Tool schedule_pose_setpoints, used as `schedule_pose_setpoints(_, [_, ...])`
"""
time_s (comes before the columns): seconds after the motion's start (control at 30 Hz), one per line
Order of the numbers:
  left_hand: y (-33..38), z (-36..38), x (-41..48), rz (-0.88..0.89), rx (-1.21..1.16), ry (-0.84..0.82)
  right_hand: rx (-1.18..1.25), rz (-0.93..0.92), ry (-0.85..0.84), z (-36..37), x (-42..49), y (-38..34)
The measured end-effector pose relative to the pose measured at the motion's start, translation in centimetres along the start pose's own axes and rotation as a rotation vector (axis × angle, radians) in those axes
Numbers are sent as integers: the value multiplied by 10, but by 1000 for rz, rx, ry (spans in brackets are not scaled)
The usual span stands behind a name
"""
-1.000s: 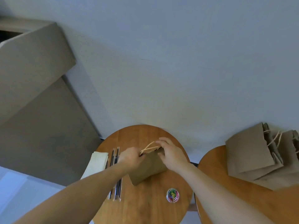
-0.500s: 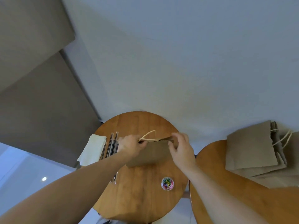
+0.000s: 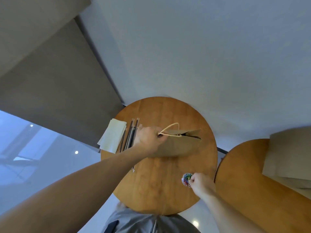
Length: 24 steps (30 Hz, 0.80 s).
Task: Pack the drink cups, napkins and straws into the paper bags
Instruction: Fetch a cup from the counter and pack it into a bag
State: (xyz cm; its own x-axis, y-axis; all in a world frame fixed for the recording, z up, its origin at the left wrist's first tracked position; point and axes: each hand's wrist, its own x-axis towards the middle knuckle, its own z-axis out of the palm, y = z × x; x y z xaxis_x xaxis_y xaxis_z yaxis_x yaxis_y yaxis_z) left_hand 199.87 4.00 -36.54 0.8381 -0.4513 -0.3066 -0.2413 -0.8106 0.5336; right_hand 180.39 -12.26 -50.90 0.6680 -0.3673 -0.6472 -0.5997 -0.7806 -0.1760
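Observation:
A brown paper bag stands on the round wooden table, its top edges pressed nearly together and a cream cord handle looping up. My left hand grips the bag's top left corner by the handle. My right hand pinches a paper clip at a small round tub of coloured paper clips near the table's right front edge. Pale napkins and several wrapped dark straws lie at the table's left. No drink cup is in view; the bag's inside is hidden.
A second wooden table stands to the right with a stack of flat brown paper bags on it. A grey wall rises behind both tables. A brown panel fills the left side.
My right hand has left the bag's top right corner and dropped to the paper clip tub. My left hand keeps its hold on the bag. The view has tilted down.

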Motion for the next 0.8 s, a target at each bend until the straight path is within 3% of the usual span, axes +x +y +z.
schedule_pose_setpoints(0.23, [-2, 4, 0, 33, -48, 67, -19, 125, 12, 12, 10, -8])
schedule_pose_setpoints(0.47, [0, 4, -1, 6, -114, 69, -39, 135, 16, 12, 11, -13])
schedule_pose_setpoints(0.8, [1, 2, -1, -3, -122, 18, 217, 77, 80, 5, -5, -8])
